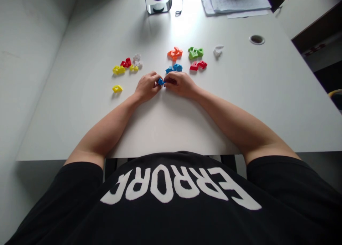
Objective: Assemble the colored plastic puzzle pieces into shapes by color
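Between my hands, just above or on the white table (171, 131), is a small blue plastic piece (160, 82). My left hand (148, 85) pinches it from the left with thumb and forefinger. The fingertips of my right hand (181, 84) close on its right end; part of the piece is hidden there. More blue pieces (176, 67) lie right behind my right hand. Beyond them sits a group of orange pieces (175, 53). A lone yellow piece (117, 88) rests to the left of my left hand.
Left of centre lie yellow pieces (119, 70), red pieces (126, 62) and white pieces (137, 60). Green pieces (196, 53), more red pieces (198, 65) and a white piece (218, 51) are to the right. Farther back are a metal-framed device (158, 7), papers (237, 1) and a cable hole (257, 40).
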The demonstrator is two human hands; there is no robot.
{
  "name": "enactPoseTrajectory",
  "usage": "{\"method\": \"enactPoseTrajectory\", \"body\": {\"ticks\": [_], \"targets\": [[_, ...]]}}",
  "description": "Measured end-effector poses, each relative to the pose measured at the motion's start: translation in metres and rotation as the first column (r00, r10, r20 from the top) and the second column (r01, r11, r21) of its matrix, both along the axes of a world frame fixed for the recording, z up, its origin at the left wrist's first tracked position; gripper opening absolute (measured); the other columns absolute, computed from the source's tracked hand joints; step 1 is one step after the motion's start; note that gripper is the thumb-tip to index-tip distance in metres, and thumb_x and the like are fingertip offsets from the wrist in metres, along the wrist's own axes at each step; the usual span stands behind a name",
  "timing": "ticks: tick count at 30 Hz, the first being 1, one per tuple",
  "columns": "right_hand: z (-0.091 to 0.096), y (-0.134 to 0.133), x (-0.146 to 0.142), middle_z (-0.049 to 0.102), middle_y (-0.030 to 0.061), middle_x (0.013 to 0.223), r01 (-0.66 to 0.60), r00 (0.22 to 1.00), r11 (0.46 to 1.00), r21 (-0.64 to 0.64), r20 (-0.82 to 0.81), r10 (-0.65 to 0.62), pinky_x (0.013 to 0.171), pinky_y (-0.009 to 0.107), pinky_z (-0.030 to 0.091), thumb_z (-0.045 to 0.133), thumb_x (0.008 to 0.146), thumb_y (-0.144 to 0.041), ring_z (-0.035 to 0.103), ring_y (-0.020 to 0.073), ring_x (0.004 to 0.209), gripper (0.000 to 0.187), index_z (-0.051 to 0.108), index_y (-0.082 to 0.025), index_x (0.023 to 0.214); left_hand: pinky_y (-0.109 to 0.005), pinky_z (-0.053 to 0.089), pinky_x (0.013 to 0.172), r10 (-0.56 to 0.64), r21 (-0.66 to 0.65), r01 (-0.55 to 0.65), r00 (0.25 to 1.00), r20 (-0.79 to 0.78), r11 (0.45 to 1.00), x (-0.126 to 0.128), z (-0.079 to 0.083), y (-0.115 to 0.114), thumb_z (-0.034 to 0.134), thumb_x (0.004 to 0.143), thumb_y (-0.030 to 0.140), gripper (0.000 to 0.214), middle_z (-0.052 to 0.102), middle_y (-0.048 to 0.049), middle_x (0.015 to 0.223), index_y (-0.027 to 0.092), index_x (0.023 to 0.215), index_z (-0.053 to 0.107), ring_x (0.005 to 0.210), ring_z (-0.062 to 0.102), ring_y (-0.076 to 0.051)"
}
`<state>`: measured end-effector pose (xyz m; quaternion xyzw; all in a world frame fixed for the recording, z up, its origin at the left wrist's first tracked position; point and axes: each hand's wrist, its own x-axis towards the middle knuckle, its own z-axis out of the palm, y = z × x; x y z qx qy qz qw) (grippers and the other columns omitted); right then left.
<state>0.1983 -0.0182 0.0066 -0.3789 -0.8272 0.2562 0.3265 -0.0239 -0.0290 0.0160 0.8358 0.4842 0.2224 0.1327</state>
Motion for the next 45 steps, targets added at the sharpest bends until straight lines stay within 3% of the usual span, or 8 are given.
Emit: {"method": "enactPoseTrajectory", "body": {"ticks": [45], "targets": [[0.0009,-0.0008,0.0003,0.072,0.0045,0.09,-0.015,1.0,1.0,0.003,-0.021,0.015,0.075,0.033,0.046,0.067,0.092,-0.039,0.059,0.0198,0.08,0.023,0.073,-0.017,0.097,-0.036,0.051,0.085,0.012,-0.001,-0.012,1.0,0.022,1.0,0.0007,-0.0015,0.0004,0.062,0.088,0.022,0.022,0.071,-0.0072,0.106,0.023,0.106,0.075,0.092,0.066,-0.023]]}}
